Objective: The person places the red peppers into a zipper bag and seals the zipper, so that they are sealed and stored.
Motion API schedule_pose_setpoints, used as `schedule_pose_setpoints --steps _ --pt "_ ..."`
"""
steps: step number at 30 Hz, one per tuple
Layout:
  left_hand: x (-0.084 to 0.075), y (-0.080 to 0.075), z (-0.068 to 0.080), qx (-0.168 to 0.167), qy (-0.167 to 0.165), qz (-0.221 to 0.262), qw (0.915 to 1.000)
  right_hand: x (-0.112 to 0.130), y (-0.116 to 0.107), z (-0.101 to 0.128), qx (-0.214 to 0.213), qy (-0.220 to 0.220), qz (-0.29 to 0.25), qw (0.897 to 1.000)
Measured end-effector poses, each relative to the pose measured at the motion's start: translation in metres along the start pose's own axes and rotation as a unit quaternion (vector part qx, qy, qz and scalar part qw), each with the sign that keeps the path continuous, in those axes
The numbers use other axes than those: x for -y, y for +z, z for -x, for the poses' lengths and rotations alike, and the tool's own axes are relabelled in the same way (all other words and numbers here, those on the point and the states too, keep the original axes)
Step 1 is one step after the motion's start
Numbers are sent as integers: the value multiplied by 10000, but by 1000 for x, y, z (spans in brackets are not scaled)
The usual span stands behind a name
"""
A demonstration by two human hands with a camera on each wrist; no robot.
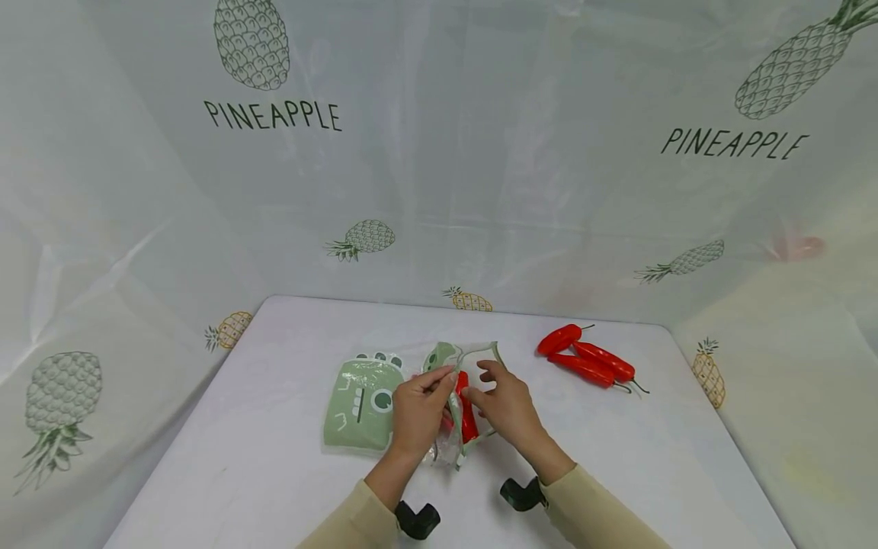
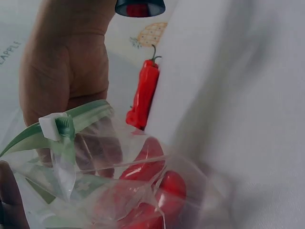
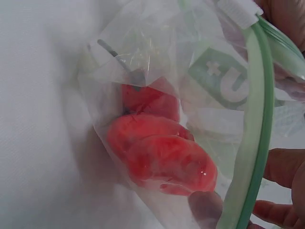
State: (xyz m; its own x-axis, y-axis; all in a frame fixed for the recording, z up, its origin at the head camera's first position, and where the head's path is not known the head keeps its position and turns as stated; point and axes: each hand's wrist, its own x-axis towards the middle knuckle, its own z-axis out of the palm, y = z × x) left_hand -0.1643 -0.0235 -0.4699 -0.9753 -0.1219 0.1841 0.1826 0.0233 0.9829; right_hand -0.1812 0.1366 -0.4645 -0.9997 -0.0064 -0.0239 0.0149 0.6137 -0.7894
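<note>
Between the hands is a clear zip bag (image 1: 449, 451) with green edging and a white slider (image 2: 49, 126). Red chili peppers (image 3: 171, 160) lie inside it, seen through the film. My left hand (image 1: 417, 404) pinches the bag's left rim between thumb and fingers. The right hand (image 1: 509, 404) is at the bag's mouth, fingers loosely bent and spread, its thumb close to a red chili pepper (image 1: 468, 419). In the right wrist view the green zip strip (image 3: 259, 129) runs between the right thumb and the other fingers.
Left of the hands lies a flat green zip bag (image 1: 360, 412) with a cartoon face. Three red chili peppers (image 1: 590, 366) lie at the back right of the white table (image 1: 274, 488). A pineapple-print sheet (image 1: 439, 175) hangs around the table's back and sides.
</note>
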Motion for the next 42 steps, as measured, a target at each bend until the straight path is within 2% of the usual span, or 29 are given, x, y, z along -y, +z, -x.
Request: schedule_pose_setpoints --steps 6,18,26,34,42 --pt "3 -2 -5 126 24 -401 9991 -4 -3 0 -27 -201 -128 9997" --pt "7 -5 -6 551 -250 -1028 9929 -21 -6 -12 -35 -458 -218 9987" --pt "8 -2 -8 576 -211 -1284 9898 -24 -9 -7 -173 -558 -357 9977" --pt "9 0 -8 576 -220 -1428 9878 -30 -26 3 -344 -680 -298 9966" --pt "13 2 -7 618 -233 -1229 9902 -59 -58 2 -629 -507 87 9967"
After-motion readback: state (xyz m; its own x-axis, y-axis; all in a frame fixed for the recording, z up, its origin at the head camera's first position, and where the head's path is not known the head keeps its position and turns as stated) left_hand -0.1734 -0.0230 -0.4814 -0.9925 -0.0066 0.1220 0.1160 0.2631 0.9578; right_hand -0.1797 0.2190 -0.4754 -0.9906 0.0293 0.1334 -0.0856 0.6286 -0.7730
